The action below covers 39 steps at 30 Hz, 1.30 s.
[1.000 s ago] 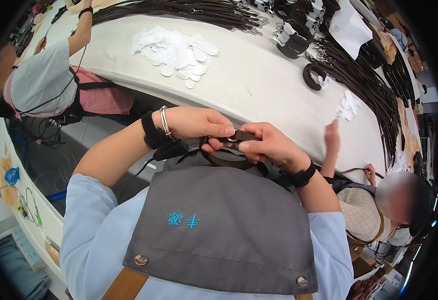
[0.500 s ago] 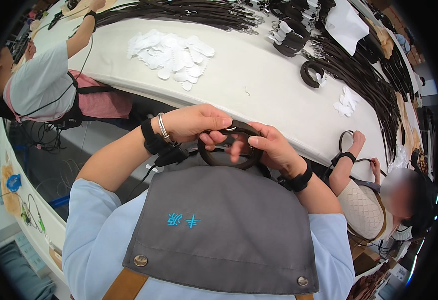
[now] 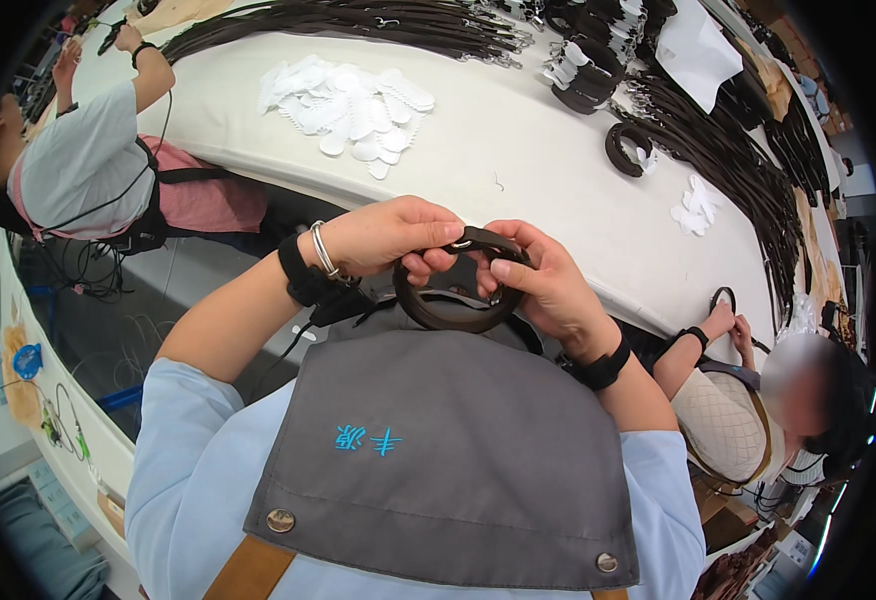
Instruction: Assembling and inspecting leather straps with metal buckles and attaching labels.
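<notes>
In front of my chest I hold a dark brown strap (image 3: 453,320) coiled into a ring. My left hand (image 3: 388,238) pinches the top of the ring between thumb and fingers, beside a small shiny metal piece. Closed around the ring's upper right side is my right hand (image 3: 543,278), its thumb lying near the strap and some fingertips inside the loop. The lower part of the coil hangs over the top of my grey apron (image 3: 458,430). My fingers partly hide the metal fitting.
A long white table (image 3: 518,190) curves ahead. On it lie a pile of white tags (image 3: 353,110), a smaller tag pile (image 3: 696,205), a coiled strap (image 3: 623,150) and long dark straps (image 3: 348,30). Co-workers sit at left (image 3: 88,150) and right (image 3: 723,410).
My right fingers have drawn in closer around the upper right of the ring. The left co-worker's arm has pulled back, and the right co-worker's hands have moved lower.
</notes>
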Tool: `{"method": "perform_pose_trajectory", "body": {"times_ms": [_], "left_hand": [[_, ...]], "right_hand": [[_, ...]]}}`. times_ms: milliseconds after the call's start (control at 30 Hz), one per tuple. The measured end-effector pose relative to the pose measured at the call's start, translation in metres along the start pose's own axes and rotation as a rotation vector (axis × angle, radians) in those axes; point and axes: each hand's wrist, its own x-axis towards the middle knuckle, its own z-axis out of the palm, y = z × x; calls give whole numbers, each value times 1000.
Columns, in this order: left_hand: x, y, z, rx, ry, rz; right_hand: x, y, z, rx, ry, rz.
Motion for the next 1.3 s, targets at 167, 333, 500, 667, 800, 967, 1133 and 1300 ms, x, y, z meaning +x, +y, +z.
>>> {"method": "perform_pose_trajectory", "body": {"times_ms": [167,333,500,667,800,967,1133,1300], "left_hand": [[3,-2,5,8,-80,6],[3,9,12,205,-110,-10],[1,12,14,352,77,57],[1,6,18,360,87,127],[7,4,19,512,107,108],[18,-3,10,853,458,569],[18,-25,37,1402,509,960],[37,-40,41,1009,481,575]], "right_hand": [[6,-2,-24,250,-374,232],[10,-8,-25,160,-371,359],[8,-5,-19,82,-252,223],[8,-4,-15,84,-242,132],[8,-4,-22,62,-253,252],[13,-7,-11,116,-182,205],[24,-4,-33,248,-165,36],[34,4,-19,369,-67,-62]]}}
